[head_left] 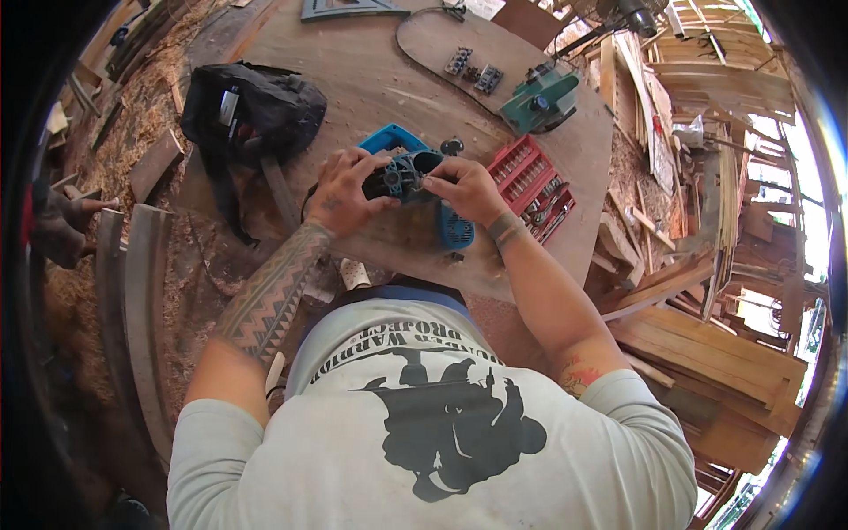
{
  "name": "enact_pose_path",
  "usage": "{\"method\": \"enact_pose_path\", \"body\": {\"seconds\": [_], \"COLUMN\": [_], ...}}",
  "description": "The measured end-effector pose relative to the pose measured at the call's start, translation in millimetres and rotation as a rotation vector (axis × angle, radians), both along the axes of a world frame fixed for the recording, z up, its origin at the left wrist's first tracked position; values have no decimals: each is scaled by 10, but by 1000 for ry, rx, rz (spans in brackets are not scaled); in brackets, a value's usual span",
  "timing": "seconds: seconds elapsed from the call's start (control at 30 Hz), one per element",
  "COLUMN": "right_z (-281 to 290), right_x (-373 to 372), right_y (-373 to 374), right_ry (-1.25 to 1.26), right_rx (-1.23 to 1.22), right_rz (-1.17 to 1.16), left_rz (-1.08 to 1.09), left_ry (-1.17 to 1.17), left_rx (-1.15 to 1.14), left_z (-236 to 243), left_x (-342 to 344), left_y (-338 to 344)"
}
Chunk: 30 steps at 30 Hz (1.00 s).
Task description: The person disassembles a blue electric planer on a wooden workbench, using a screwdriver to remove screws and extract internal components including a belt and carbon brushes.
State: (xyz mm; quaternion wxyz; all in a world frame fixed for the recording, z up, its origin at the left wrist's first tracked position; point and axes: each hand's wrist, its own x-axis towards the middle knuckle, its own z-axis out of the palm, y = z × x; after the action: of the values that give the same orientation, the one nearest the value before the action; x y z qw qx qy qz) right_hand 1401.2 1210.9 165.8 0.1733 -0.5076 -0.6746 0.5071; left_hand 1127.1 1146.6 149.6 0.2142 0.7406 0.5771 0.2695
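Observation:
My left hand [346, 193] is wrapped round the near-left side of a blue and black power tool [402, 177], on the table in front of me. Its round open end points up between my hands. My right hand [464, 188] is closed in a pinch at the tool's right rim; whatever small part its fingers may grip is hidden. A longer blue piece with vent slots [458, 225] shows below my right hand. Beyond the tool lies a blue tray-like piece [393, 137], and a dark knob [452, 146] sits next to it.
Right of my hands lies an open red case [534, 185] of small bits. A green power tool [541, 99] and small metal blocks [473, 71] lie farther back. At left are a black bag [252, 115] and another person's hand [93, 205]. Planks [707, 353] crowd the right.

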Motion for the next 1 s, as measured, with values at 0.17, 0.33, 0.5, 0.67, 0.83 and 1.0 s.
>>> {"method": "enact_pose_path", "body": {"seconds": [0.17, 0.33, 0.5, 0.67, 0.83, 1.0], "right_z": [-50, -21, -94, -118, -88, -30], "right_x": [18, -4, 25, 71, 139, 76], "right_y": [-96, -139, -106, -58, 25, 84], "right_ry": [67, 120, 176, 287, 181, 93], "right_rx": [229, 354, 335, 91, 283, 240], "right_rz": [9, -14, -60, -223, -100, -12], "left_rz": [-6, -22, -12, -36, -43, -40], "left_ry": [20, -31, -53, -31, -260, -388], "left_rx": [59, 71, 46, 85, -13, -98], "left_z": [-50, -26, 15, -1, -60, -181], "left_x": [-6, -17, 26, -6, -96, -213], "left_y": [19, 52, 81, 103, 89, 51]}}
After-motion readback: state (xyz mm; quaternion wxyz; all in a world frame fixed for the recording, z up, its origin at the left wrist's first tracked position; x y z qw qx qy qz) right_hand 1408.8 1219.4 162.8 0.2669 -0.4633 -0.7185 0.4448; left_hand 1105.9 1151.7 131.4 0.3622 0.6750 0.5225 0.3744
